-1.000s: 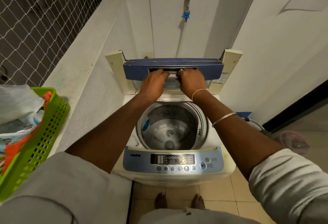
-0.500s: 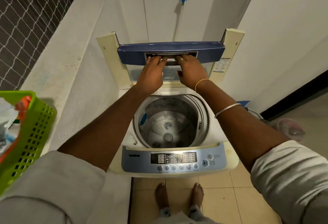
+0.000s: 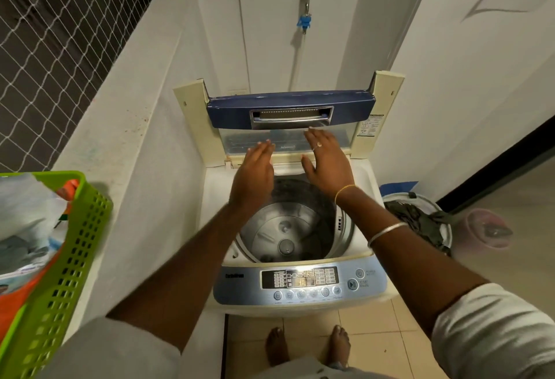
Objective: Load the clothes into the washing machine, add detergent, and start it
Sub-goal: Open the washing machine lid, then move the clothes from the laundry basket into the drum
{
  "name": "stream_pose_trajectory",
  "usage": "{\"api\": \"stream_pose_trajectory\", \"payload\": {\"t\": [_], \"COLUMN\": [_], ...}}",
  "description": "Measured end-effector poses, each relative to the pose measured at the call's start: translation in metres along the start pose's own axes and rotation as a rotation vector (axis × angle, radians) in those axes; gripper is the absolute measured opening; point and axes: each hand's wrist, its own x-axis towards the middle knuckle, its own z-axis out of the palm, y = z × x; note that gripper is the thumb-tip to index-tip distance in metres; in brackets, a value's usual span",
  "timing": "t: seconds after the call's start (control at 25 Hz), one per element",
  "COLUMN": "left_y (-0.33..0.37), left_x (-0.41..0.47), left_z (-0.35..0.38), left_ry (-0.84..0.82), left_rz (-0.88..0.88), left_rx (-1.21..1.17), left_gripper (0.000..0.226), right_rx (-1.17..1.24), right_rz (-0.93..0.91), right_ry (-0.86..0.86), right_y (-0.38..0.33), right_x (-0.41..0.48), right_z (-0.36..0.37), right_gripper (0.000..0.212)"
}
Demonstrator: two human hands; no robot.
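Nearest, at left, a green basket (image 3: 75, 243) of white and orange items sits on the ledge. The washing machine (image 3: 369, 180) stands ahead, control panel (image 3: 300, 284) toward the wearer, drum (image 3: 288, 228) open with its metal base showing. Over the drum's rear the left hand (image 3: 253, 174) and right hand (image 3: 326, 162) are apart, fingers straight, holding nothing — contact with the raised lid (image 3: 288, 111) cannot be determined — while dark clothes (image 3: 420, 222) lie in a white tub (image 3: 435, 205) on the floor just right of the machine.
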Motion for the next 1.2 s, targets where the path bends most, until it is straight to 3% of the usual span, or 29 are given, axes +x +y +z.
{"api": "stream_pose_trajectory", "payload": {"t": [0.24,0.6,0.96,1.2], "left_y": [-0.007,0.027,0.164,0.273], "left_x": [-0.065,-0.072,-0.064,-0.064], "left_z": [0.044,0.062,0.149,0.233], "left_ry": [-0.302,-0.320,-0.352,-0.427], "left_rz": [-0.068,-0.021,0.141,0.120], "left_rx": [0.299,0.365,0.265,0.080], "left_gripper": [0.067,0.072,0.075,0.064], "right_rx": [-0.184,-0.121,0.001,0.113], "right_rz": [0.020,0.090,0.233,0.311], "right_ry": [-0.243,-0.266,-0.237,-0.210], "right_y": [0.012,0.036,0.165,0.277], "right_x": [-0.063,-0.101,-0.164,-0.207], "right_z": [0.037,0.020,-0.048,-0.083], "right_gripper": [0.078,0.077,0.070,0.072]}}
